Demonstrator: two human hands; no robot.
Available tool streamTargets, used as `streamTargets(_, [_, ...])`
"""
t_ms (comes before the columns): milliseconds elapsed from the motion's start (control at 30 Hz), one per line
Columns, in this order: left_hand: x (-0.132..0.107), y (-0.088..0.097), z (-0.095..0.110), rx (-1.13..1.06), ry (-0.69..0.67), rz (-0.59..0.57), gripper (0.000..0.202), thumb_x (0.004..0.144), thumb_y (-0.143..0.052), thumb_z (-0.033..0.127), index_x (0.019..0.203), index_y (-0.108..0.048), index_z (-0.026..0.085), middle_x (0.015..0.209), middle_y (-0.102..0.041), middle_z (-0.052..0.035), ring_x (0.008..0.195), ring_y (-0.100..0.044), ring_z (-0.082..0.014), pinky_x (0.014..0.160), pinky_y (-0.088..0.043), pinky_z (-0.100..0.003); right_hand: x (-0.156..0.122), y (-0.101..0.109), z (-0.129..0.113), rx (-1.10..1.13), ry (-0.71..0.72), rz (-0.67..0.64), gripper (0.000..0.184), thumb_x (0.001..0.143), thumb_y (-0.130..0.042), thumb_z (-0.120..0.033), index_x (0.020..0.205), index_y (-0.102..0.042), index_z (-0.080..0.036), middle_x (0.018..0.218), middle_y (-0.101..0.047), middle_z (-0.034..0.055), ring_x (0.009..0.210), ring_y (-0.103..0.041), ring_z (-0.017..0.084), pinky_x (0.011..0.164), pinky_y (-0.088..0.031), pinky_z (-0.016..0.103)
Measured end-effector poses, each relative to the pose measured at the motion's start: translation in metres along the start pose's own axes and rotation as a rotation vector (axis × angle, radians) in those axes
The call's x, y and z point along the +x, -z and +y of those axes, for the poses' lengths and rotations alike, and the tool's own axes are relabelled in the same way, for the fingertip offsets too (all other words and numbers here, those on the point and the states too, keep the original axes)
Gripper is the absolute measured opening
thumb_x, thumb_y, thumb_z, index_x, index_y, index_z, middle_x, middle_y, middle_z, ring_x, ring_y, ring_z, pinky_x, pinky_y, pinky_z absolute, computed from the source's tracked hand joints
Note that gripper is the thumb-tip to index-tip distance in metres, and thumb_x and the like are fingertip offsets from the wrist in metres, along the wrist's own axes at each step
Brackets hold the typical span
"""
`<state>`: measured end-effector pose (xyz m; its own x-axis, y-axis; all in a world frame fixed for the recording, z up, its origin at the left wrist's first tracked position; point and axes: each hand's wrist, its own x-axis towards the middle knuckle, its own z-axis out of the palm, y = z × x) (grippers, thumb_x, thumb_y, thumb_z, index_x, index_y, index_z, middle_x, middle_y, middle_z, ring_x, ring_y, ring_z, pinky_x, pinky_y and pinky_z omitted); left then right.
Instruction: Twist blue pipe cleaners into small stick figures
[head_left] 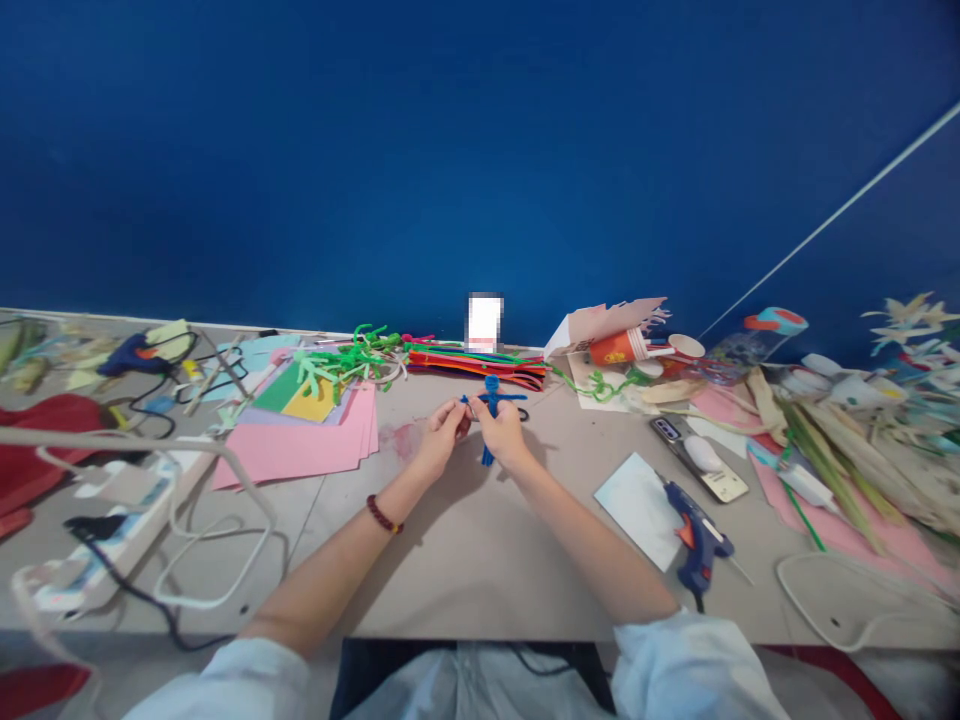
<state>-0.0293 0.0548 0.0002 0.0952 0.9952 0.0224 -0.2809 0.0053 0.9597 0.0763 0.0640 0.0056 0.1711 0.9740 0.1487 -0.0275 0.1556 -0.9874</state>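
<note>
Head view, looking down at a tabletop (465,560) in front of a deep blue wall (480,150). Near the middle of the frame, both hands held a small figure twisted from blue pipe cleaner (491,395), which had a round head, outstretched arms and legs pointing down. The right hand (501,432) was closed around the figure's body, covering much of it. The left hand (442,437) pinched the end of the figure's arm between its fingertips. Both forearms reached up from the bottom of the frame out of pale sleeves (686,665), and a dark red beaded bracelet (384,515) circled the left wrist.

Just above the hands lay a bundle of multicoloured pipe cleaners (472,368), with a tangle of bright green pipe cleaners (352,360) beside it on the left. To the left of the hands was a stack of coloured paper, with a pink sheet (292,450) on the bottom. A blue and orange hot glue gun (697,530) lay at lower right beside a white card (637,510), and a second glue gun (131,355) sat at upper left. An orange paper cup (619,348) lay on its side at upper right. Dried corn husks (832,450) filled the right edge, and a white power strip (112,520) sat at left.
</note>
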Motion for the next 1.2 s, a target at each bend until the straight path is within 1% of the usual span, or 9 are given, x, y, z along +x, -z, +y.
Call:
streamTargets(167, [-0.006, 0.002, 0.003, 0.457, -0.36, 0.019, 0.026, 0.083, -0.053, 0.036, 0.065, -0.054, 0.018, 0.059, -0.047, 0.0023, 0.054, -0.04, -0.0096, 0.053, -0.032, -0.023, 0.003, 0.002, 0.0, 0.047, -0.048, 0.008, 0.03, 0.066, -0.061, -0.047, 0.072, -0.058, -0.017, 0.071, -0.062, 0.0019, 0.07, -0.057, 0.016, 0.072, -0.045, 0.03])
streamTargets(267, [-0.004, 0.009, 0.002, 0.643, -0.536, 0.141, 0.013, 0.084, -0.053, 0.031, 0.087, -0.06, 0.02, 0.071, -0.052, 0.001, 0.061, -0.046, -0.0101, 0.056, -0.036, -0.023, 0.006, 0.005, 0.0, 0.084, -0.111, 0.01, 0.032, 0.063, -0.063, -0.048, 0.072, -0.059, -0.017, 0.068, -0.061, 0.0008, 0.069, -0.057, 0.016, 0.07, -0.044, 0.029])
streamTargets(367, [0.001, 0.017, 0.003, 0.723, -0.646, 0.153, 0.023, 0.084, -0.055, 0.03, 0.105, -0.06, 0.021, 0.083, -0.055, -0.0019, 0.067, -0.05, -0.0106, 0.061, -0.041, -0.024, 0.007, 0.007, -0.002, 0.09, -0.132, -0.022, 0.032, 0.062, -0.065, -0.047, 0.071, -0.061, -0.017, 0.066, -0.061, 0.0005, 0.069, -0.057, 0.016, 0.069, -0.044, 0.029])
streamTargets(500, [0.005, 0.022, 0.005, 0.732, -0.703, 0.151, 0.02, 0.083, -0.057, 0.031, 0.099, -0.065, 0.021, 0.088, -0.057, -0.0039, 0.066, -0.05, -0.0106, 0.062, -0.043, -0.025, 0.006, 0.008, -0.005, 0.103, -0.114, -0.056, 0.03, 0.063, -0.066, -0.045, 0.072, -0.063, -0.016, 0.069, -0.063, 0.001, 0.071, -0.058, 0.015, 0.072, -0.045, 0.029])
streamTargets(733, [0.0, 0.016, 0.014, 0.585, -0.534, 0.162, 0.014, 0.077, -0.063, 0.03, 0.087, -0.071, 0.024, 0.087, -0.058, -0.0046, 0.071, -0.051, -0.0136, 0.062, -0.04, -0.025, 0.005, 0.008, -0.005, 0.015, -0.019, -0.096, 0.026, 0.069, -0.063, -0.043, 0.071, -0.062, -0.018, 0.079, -0.062, 0.0023, 0.074, -0.056, 0.016, 0.076, -0.046, 0.031])
streamTargets(867, [0.002, 0.011, 0.02, 0.399, -0.392, 0.145, 0.01, 0.071, -0.068, 0.031, 0.074, -0.07, 0.021, 0.079, -0.059, -0.0039, 0.068, -0.05, -0.0134, 0.059, -0.038, -0.024, 0.006, 0.011, -0.007, -0.212, 0.198, -0.086, 0.023, 0.078, -0.055, -0.043, 0.075, -0.059, -0.02, 0.079, -0.061, 0.0039, 0.079, -0.054, 0.019, 0.08, -0.043, 0.034])
streamTargets(1033, [0.01, 0.012, 0.018, 0.118, -0.035, 0.054, 0.019, 0.063, -0.072, 0.035, 0.065, -0.066, 0.017, 0.052, -0.048, 0.0026, 0.049, -0.039, -0.0082, 0.047, -0.028, -0.021, 0.005, 0.021, -0.003, -0.547, 0.578, -0.1, 0.015, 0.085, -0.048, -0.026, 0.075, -0.057, -0.021, 0.079, -0.059, 0.0063, 0.083, -0.049, 0.021, 0.079, -0.038, 0.035])
streamTargets(1100, [0.012, 0.015, 0.016, 0.009, 0.116, 0.008, 0.022, 0.059, -0.074, 0.034, 0.063, -0.063, 0.015, 0.048, -0.045, 0.0043, 0.045, -0.034, -0.0062, 0.044, -0.025, -0.021, 0.004, 0.023, 0.0, -0.622, 0.655, -0.142, 0.015, 0.084, -0.045, -0.019, 0.074, -0.057, -0.021, 0.079, -0.06, 0.0063, 0.083, -0.048, 0.021, 0.079, -0.036, 0.036])
streamTargets(1200, [0.014, 0.018, 0.015, -0.112, 0.252, -0.045, 0.024, 0.055, -0.075, 0.032, 0.061, -0.06, 0.014, 0.054, -0.049, 0.0022, 0.049, -0.041, -0.0066, 0.045, -0.027, -0.02, 0.004, 0.022, 0.001, -0.613, 0.662, -0.166, 0.015, 0.084, -0.046, -0.02, 0.073, -0.057, -0.02, 0.079, -0.061, 0.0059, 0.084, -0.049, 0.021, 0.08, -0.036, 0.035])
